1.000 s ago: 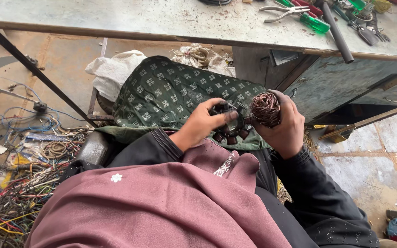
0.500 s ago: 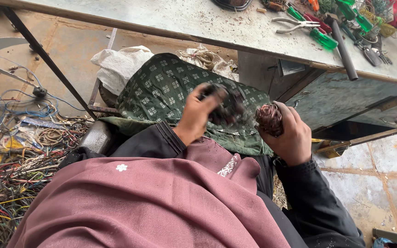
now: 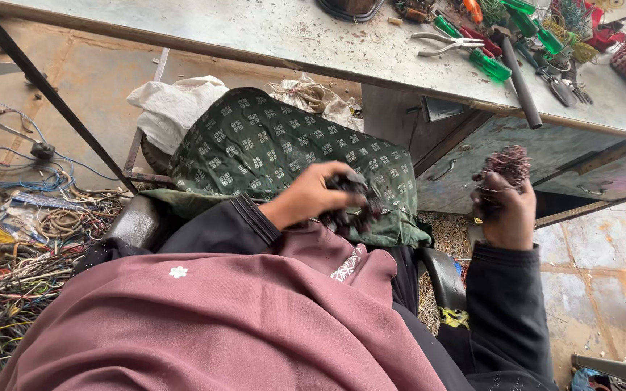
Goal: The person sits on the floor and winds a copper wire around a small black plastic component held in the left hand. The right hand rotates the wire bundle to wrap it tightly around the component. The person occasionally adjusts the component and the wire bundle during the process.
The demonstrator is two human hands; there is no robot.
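My right hand (image 3: 500, 210) is closed around a reddish-brown coil of copper wire (image 3: 507, 165), held up beside the workbench drawer. My left hand (image 3: 314, 195) grips a dark, black metal part (image 3: 353, 208) over my lap, which is covered by a green patterned cloth (image 3: 269, 148). The two hands are well apart, left over the cloth, right out to the side. The part's shape is mostly hidden by my fingers.
A grey workbench (image 3: 313, 36) runs across the top with pliers (image 3: 443, 43), green-handled tools (image 3: 488, 64) and a dark rod (image 3: 519, 80). A metal drawer (image 3: 472, 156) hangs below it. Tangled wires (image 3: 16, 246) lie on the floor at left; a white rag (image 3: 172, 108) sits behind the cloth.
My right hand has carried the copper coil out to the right, away from the left hand. The left hand has lowered onto the green cloth with the dark part.
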